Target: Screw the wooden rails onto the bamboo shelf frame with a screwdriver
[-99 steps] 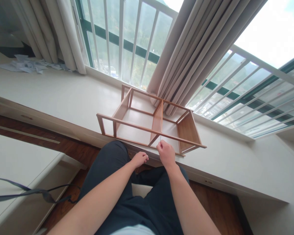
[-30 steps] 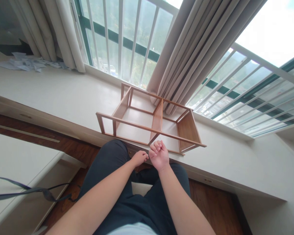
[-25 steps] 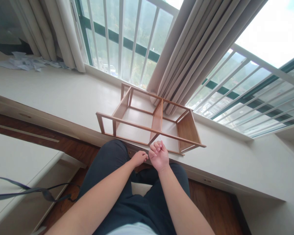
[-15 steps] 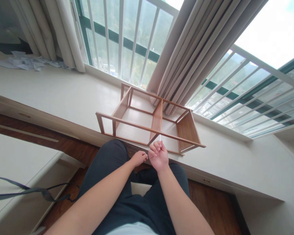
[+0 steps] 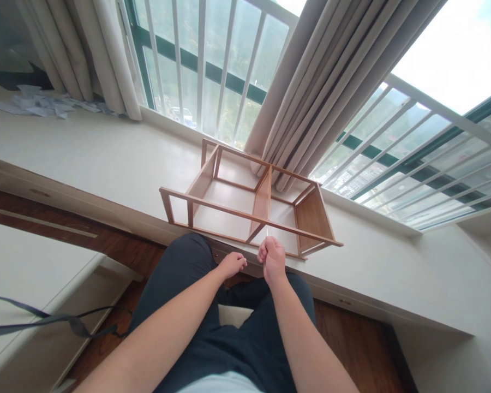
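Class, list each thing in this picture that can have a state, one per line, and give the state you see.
Wooden shelf frame: lying on its side on the white ledge, compartments empty.
Right hand: closed in a fist around a thin pale rod at the frame's front rail.
Left hand: curled, near the ledge's edge.
Curtains: gathered, window uncovered.
Paper scraps: scattered at far left.

rack on sill | curtain behind rack | papers far left | hands just before rack
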Demonstrator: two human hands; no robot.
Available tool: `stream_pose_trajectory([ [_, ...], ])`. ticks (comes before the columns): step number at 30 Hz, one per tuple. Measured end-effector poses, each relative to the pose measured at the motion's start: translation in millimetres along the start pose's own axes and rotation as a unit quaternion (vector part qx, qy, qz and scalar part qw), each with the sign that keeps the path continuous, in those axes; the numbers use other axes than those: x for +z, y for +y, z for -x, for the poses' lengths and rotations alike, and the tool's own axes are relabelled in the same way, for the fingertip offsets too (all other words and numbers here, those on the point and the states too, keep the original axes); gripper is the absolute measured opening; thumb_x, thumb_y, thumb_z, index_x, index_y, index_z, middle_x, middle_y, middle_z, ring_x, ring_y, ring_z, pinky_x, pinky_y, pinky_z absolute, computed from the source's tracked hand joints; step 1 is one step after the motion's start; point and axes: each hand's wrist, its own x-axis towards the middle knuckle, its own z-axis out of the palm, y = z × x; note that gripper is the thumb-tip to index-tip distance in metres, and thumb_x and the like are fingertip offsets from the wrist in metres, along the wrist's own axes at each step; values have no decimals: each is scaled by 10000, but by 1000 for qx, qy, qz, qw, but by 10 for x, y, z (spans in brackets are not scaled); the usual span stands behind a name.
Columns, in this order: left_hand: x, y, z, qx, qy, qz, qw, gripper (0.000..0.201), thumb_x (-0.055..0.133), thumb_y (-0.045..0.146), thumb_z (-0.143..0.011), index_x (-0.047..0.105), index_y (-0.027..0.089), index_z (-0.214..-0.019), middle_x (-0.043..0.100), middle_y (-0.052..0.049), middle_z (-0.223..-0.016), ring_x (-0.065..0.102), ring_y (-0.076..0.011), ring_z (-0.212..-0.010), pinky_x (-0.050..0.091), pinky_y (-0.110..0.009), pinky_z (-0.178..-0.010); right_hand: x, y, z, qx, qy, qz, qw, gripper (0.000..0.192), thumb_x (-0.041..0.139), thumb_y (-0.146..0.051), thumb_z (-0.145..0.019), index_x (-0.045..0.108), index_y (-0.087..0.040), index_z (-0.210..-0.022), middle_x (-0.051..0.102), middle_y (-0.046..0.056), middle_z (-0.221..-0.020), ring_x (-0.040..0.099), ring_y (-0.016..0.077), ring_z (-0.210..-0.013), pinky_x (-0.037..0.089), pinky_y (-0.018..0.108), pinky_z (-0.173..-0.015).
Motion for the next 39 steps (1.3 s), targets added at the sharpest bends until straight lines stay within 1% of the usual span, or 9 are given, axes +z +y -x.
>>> stream_pose_trajectory([
  [2,-2,9,7,1,-2,0,1000,236,515,259,-828,710,147,-753,653,-18,-645,533,-120,-517,408,-239,-542,-56,-17,-32,-61,40,164,984,434,542,-467,-906,345,-232,-600,284,-85,-503,245,96,-457,210,248,-447],
  [4,-4,12,12,1,-2,0,1000,235,514,255,-832,705,149,-745,648,-14,-638,529,-119,-514,406,-239,-537,-103,-49,-53,-122,50,305,943,427,508,-433,-918,319,-229,-593,271,-78,-529,265,102,-503,223,260,-499],
  [6,-6,5,9,2,-1,1,1000,231,517,254,-831,702,151,-738,644,-12,-631,528,-119,-514,405,-239,-534,-125,-84,-66,-162,41,394,904,415,483,-392,-924,288,-226,-598,261,-73,-551,275,108,-540,226,268,-539],
  [8,-5,-8,1,5,0,3,1000,225,523,252,-827,700,152,-733,646,-12,-631,530,-120,-517,405,-238,-534,-124,-113,-79,-176,34,443,879,399,464,-366,-928,277,-224,-605,259,-73,-553,271,113,-548,217,275,-554],
  [12,-1,-29,-13,6,1,5,1000,218,527,246,-822,699,155,-724,652,-14,-633,535,-122,-524,406,-239,-538,-103,-151,-100,-174,32,501,847,373,454,-346,-926,296,-221,-612,285,-70,-544,266,121,-540,196,285,-560],
  [19,8,-33,-15,6,1,8,1000,222,527,249,-827,706,158,-732,655,-14,-637,535,-122,-527,408,-243,-547,-108,-200,-105,-170,21,555,814,351,441,-331,-936,322,-219,-625,335,-58,-544,273,131,-543,186,289,-568],
  [28,8,-3,13,0,4,13,1000,220,527,245,-822,703,150,-733,641,-11,-622,528,-119,-515,405,-239,-537,-70,-258,-77,-163,37,654,738,287,489,-259,-954,499,-198,-674,441,-31,-599,278,137,-586,146,290,-583],
  [35,54,-134,-100,6,3,20,1000,208,543,260,-814,706,156,-735,650,-14,-617,543,-125,-526,402,-236,-529,-35,-292,-86,-163,26,681,713,265,500,-240,-954,578,-192,-705,520,-11,-646,338,135,-607,149,290,-590],
  [39,61,-175,-127,11,3,13,1000,208,545,268,-811,709,160,-743,660,-15,-631,542,-123,-530,399,-231,-524,-31,-349,-110,-153,9,696,701,233,515,-222,-933,599,-195,-718,545,-10,-670,332,134,-607,143,298,-591],
])
